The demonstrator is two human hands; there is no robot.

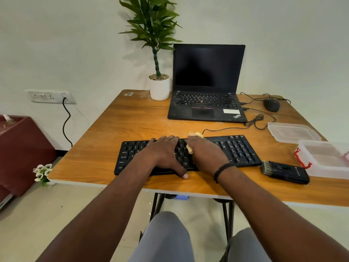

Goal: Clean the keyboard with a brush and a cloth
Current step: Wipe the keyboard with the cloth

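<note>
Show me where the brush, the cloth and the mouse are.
brush [285,170]: head view, on its black handle, right of the keyboard.
cloth [189,149]: head view, on the yellowish fold showing beside the right hand.
mouse [272,104]: head view, on its dark top, right of the laptop.

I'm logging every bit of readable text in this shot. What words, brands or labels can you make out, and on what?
"ThinkPad": laptop palm rest, lower right corner.
"Ctrl", "Shift", "Caps Lock", "Alt": keyboard keys, small but legible.
White sticker on the laptop: too blurred to read.
Print on the black brush body: too small to read.
Other key legends: mostly too small.
</note>
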